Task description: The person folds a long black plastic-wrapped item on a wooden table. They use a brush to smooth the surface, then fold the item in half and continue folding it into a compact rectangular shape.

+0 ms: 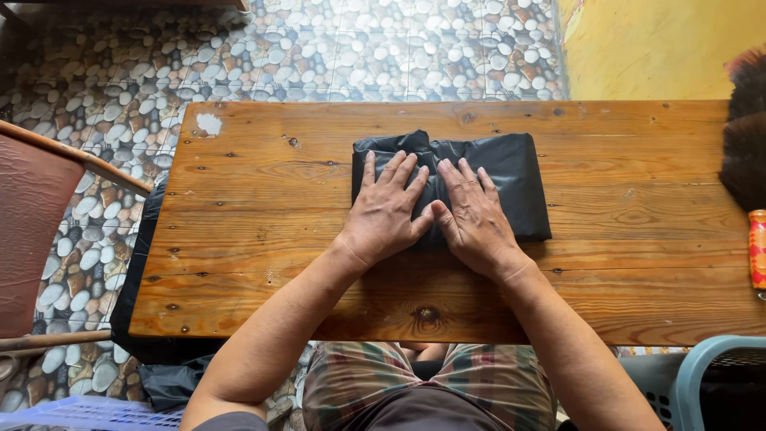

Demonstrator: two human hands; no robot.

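Note:
A folded black plastic bag [511,172] lies flat near the middle of a wooden table [255,239]. My left hand [384,211] presses down on the bag's left half, palm flat and fingers spread. My right hand [475,215] rests beside it on the bag's middle, also flat with fingers apart. The two thumbs nearly touch. Neither hand grips anything. The bag's right part shows uncovered beyond my right hand.
A brown chair [36,231] stands at the left over a pebble-patterned floor [359,48]. More black plastic [171,379] hangs below the table's left edge. A dark brush [746,136] and an orange cylinder [756,249] sit at the right edge. A blue basket [702,375] is at bottom right.

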